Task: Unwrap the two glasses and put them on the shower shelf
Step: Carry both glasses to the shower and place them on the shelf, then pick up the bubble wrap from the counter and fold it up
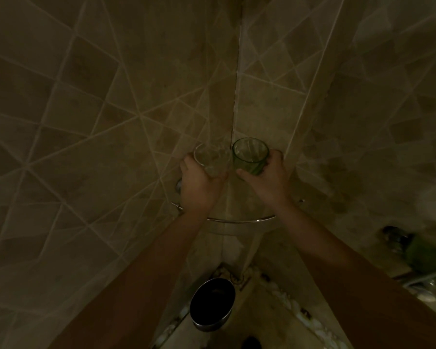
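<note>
each hand (199, 182) (267, 177) grips a bare glass, clear glass (212, 159) left, green glass (251, 156) right; lower both level onto the shelf (239, 219) beneath, keeping them apart.

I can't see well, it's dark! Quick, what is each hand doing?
Left hand: holding the clear glass.
Right hand: holding the green glass.

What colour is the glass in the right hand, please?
Green glass, seen in the head view.
</note>
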`<control>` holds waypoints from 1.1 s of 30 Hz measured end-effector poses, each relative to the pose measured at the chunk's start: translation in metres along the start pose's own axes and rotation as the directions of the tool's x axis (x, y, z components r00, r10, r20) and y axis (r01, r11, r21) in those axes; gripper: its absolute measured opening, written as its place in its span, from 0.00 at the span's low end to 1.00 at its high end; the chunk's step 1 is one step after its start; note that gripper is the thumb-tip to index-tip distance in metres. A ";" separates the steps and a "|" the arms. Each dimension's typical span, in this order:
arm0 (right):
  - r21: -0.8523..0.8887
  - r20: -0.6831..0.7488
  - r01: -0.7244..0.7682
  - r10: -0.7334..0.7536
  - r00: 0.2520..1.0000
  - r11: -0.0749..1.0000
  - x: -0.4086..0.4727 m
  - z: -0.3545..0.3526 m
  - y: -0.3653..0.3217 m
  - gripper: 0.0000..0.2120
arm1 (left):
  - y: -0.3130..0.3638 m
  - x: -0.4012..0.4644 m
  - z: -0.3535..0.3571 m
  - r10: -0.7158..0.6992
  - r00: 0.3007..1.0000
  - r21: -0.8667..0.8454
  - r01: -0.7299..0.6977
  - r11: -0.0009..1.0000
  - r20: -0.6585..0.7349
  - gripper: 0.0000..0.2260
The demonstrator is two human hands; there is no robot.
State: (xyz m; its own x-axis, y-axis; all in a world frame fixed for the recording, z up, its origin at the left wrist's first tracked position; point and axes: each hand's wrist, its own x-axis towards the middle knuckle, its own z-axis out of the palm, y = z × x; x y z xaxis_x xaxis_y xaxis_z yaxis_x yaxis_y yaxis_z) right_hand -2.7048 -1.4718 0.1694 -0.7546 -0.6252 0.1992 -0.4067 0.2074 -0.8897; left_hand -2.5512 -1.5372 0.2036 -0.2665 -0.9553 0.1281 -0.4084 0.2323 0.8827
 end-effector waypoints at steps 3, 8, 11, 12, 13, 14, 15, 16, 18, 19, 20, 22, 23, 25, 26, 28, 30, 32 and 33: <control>0.006 0.025 -0.004 0.004 1.000 1.000 -0.005 -0.005 -0.006 0.43 | 0.000 -0.004 -0.004 0.010 0.999 0.076 -0.012 0.997 0.032 0.36; -0.016 -0.122 0.011 -0.012 0.992 1.000 -0.039 -0.023 -0.034 0.46 | -0.003 -0.036 -0.033 0.127 0.979 0.068 -0.117 0.991 -0.161 0.32; -0.016 -0.172 0.297 -0.296 0.940 0.955 -0.076 -0.014 -0.052 0.37 | -0.014 -0.066 -0.053 0.223 0.921 0.101 -0.201 0.974 -0.320 0.30; -0.003 -0.117 0.384 -0.381 0.917 0.923 -0.089 -0.006 -0.058 0.35 | -0.020 -0.077 -0.061 0.247 0.898 0.121 -0.217 0.969 -0.365 0.29; 0.025 -0.039 0.455 -0.454 0.890 0.890 -0.101 0.003 -0.063 0.34 | -0.027 -0.088 -0.068 0.261 0.877 0.152 -0.217 0.964 -0.404 0.28; 0.062 0.048 0.516 -0.519 0.853 0.854 -0.112 0.013 -0.066 0.33 | -0.034 -0.101 -0.077 0.261 0.861 0.186 -0.197 0.963 -0.437 0.28; 0.099 0.137 0.566 -0.575 0.807 0.818 -0.124 0.022 -0.067 0.33 | -0.043 -0.116 -0.086 0.249 0.849 0.222 -0.160 0.962 -0.467 0.27; 0.133 0.223 0.608 -0.621 0.751 0.783 -0.137 0.030 -0.066 0.32 | -0.053 -0.134 -0.094 0.238 0.837 0.266 -0.116 0.957 -0.492 0.27; 0.209 0.376 0.680 -0.700 0.607 0.703 -0.168 0.044 -0.062 0.31 | -0.076 -0.178 -0.111 0.239 0.825 0.401 -0.016 0.916 -0.512 0.25; 0.242 0.438 0.713 -0.730 0.525 0.658 -0.185 0.051 -0.059 0.31 | -0.087 -0.201 -0.119 0.227 0.831 0.470 0.047 0.882 -0.508 0.25; 0.270 0.496 0.741 -0.748 0.440 0.615 -0.203 0.057 -0.056 0.31 | -0.098 -0.225 -0.126 0.186 0.838 0.519 0.129 0.845 -0.512 0.26; 0.334 0.589 0.768 -0.757 0.281 0.546 -0.242 0.068 -0.051 0.31 | -0.116 -0.275 -0.139 0.051 0.822 0.538 0.323 0.779 -0.568 0.27; 0.375 0.628 0.763 -0.750 0.209 0.527 -0.262 0.073 -0.050 0.32 | -0.123 -0.300 -0.146 -0.023 0.793 0.514 0.415 0.751 -0.608 0.27; 0.447 0.697 0.731 -0.713 0.077 0.516 -0.303 0.083 -0.051 0.33 | -0.132 -0.349 -0.158 -0.152 0.718 0.442 0.566 0.696 -0.680 0.28; 0.478 0.728 0.710 -0.686 0.010 0.518 -0.323 0.088 -0.052 0.33 | -0.135 -0.372 -0.163 -0.204 0.677 0.403 0.623 0.671 -0.707 0.28; 0.535 0.765 0.676 -0.630 -0.133 0.507 -0.363 0.095 -0.055 0.34 | -0.141 -0.419 -0.173 -0.274 0.590 0.336 0.716 0.612 -0.760 0.29; 0.592 0.761 0.652 -0.595 -0.259 0.473 -0.402 0.099 -0.059 0.34 | -0.147 -0.464 -0.182 -0.326 0.493 0.287 0.809 0.513 -0.807 0.30; 0.655 0.727 0.628 -0.580 -0.369 0.421 -0.441 0.101 -0.066 0.34 | -0.152 -0.504 -0.191 -0.370 0.382 0.229 0.890 0.395 -0.847 0.30; 0.684 0.705 0.615 -0.574 -0.417 0.393 -0.461 0.102 -0.070 0.34 | -0.155 -0.522 -0.196 -0.385 0.328 0.201 0.921 0.335 -0.863 0.30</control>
State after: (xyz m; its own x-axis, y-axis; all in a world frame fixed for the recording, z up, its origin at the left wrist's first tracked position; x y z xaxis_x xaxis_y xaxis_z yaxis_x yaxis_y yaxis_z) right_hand -2.2761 -1.2752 0.0979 0.9109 -0.3887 0.1382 -0.2718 -0.8175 -0.5078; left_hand -2.1779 -1.1102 0.0884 0.8229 -0.5606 0.0921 -0.5573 -0.7650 0.3228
